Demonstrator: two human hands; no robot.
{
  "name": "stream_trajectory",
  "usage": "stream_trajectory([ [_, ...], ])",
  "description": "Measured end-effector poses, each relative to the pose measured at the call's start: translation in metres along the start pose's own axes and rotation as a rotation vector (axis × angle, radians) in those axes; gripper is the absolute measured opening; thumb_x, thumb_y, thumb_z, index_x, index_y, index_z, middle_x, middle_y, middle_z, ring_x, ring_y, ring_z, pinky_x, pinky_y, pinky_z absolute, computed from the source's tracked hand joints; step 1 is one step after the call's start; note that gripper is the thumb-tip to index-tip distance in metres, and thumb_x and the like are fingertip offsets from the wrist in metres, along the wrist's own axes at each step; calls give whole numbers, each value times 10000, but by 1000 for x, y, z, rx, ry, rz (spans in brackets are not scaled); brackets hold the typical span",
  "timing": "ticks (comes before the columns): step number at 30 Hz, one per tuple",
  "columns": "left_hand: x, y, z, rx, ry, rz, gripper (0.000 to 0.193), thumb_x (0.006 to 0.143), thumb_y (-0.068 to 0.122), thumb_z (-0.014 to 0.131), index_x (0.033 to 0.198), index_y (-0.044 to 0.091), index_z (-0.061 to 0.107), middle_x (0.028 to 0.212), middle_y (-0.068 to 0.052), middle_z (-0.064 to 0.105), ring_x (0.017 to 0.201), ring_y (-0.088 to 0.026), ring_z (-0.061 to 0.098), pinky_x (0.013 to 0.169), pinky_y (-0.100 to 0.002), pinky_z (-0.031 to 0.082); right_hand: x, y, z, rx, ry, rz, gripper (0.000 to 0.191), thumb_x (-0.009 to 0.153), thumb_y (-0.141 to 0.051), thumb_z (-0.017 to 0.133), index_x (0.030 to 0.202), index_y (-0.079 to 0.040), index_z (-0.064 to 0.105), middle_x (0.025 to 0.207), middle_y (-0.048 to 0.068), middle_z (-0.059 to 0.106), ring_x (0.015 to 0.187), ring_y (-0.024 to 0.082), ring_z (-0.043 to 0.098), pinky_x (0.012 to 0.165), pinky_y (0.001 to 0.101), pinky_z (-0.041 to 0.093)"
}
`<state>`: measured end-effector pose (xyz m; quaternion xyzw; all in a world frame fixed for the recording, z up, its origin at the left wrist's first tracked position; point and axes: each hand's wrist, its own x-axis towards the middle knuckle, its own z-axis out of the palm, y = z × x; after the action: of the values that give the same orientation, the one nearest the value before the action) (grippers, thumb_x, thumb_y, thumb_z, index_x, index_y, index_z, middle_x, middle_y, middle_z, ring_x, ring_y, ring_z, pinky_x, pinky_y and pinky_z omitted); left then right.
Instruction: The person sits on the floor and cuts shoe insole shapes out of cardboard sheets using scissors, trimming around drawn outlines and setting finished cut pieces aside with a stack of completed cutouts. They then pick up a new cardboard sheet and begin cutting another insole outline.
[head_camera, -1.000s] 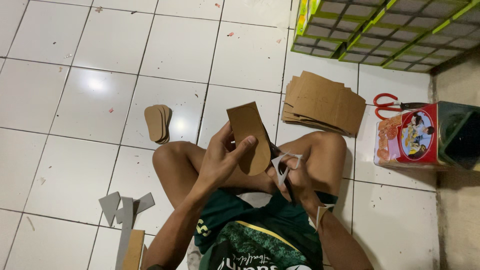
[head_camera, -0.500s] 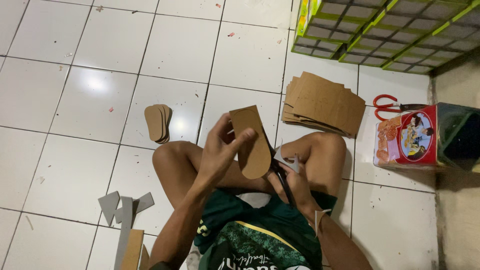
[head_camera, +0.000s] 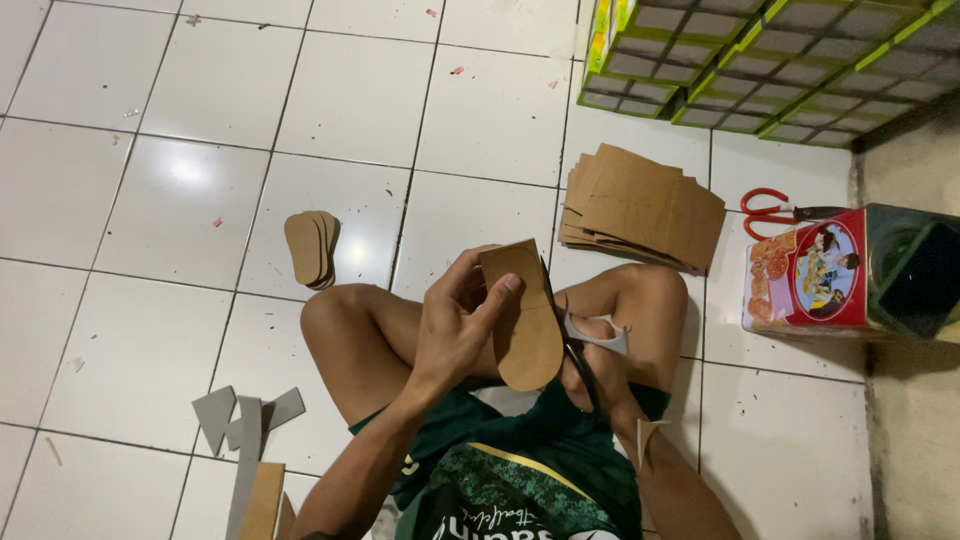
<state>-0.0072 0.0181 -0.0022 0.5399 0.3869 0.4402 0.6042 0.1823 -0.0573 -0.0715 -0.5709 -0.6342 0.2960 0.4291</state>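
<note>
Two bare hands work at the centre of the head view, above the person's folded knees. The left hand (head_camera: 455, 325) has its fingers clamped on a sole-shaped cardboard piece (head_camera: 522, 320), thumb across its upper face; the right hand (head_camera: 590, 375), at 3 o'clock of the piece, has its fingers closed through the handles of dark scissors (head_camera: 568, 335) whose blades run up the piece's right edge. Compared with one second ago, the piece has been turned so its rounded heel points toward 6 o'clock and its squarer, uncut end toward 12 o'clock, and the blades now sit along the edge rather than below it; judged from this, trimming of the outline is under way on the right side, with a pale offcut sliver (head_camera: 598, 338) curling away at 3 o'clock. Grey and brown scraps (head_camera: 245, 430) lie on the floor at 8 o'clock, near the left elbow. Farther out, a small stack of finished soles (head_camera: 310, 247) rests at 10 o'clock and a stack of cardboard sheets (head_camera: 640, 208) at 1 o'clock, just beyond the right knee. Red-handled scissors (head_camera: 775, 210) and a red tin (head_camera: 820, 268) stand at 2 o'clock, green crates (head_camera: 760, 70) beyond. The white tiled floor (head_camera: 150, 180) from 9 to 12 o'clock offers open room; the right side is crowded.
</note>
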Motion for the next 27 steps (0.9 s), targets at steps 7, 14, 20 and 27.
stream_trajectory([
  [7, -2, -1, 2, -7, 1, -14, 405, 996, 206, 687, 1320, -19, 598, 1068, -84, 733, 996, -126, 701, 828, -275, 601, -5, 4, 3, 1, 13, -35, 241, 848, -197, 618, 959, 10, 668, 768, 184, 681, 679, 301, 668, 624, 372, 500],
  [14, 0, 2, 2, -75, 3, -57, 408, 977, 196, 692, 1317, -14, 612, 1104, -67, 715, 996, -130, 699, 829, -286, 607, -5, 10, 7, -20, 37, -108, 271, 837, -225, 626, 961, 12, 665, 760, 199, 675, 675, 323, 669, 608, 384, 492],
  [20, -11, 10, 10, -87, -80, -52, 392, 1001, 176, 687, 1326, -33, 623, 1127, -77, 727, 1054, -133, 682, 897, -286, 591, 5, 12, 4, 289, -18, 121, 267, 938, -213, 658, 1041, 33, 653, 935, 141, 722, 829, 208, 654, 716, 360, 529],
  [27, -7, 20, 12, -56, -99, -110, 509, 964, 174, 698, 1425, 0, 570, 1152, -98, 729, 1037, -146, 704, 852, -301, 612, 7, -12, -8, 224, -14, 152, 222, 908, -202, 655, 963, 11, 684, 781, 111, 726, 672, 162, 649, 617, 317, 513],
])
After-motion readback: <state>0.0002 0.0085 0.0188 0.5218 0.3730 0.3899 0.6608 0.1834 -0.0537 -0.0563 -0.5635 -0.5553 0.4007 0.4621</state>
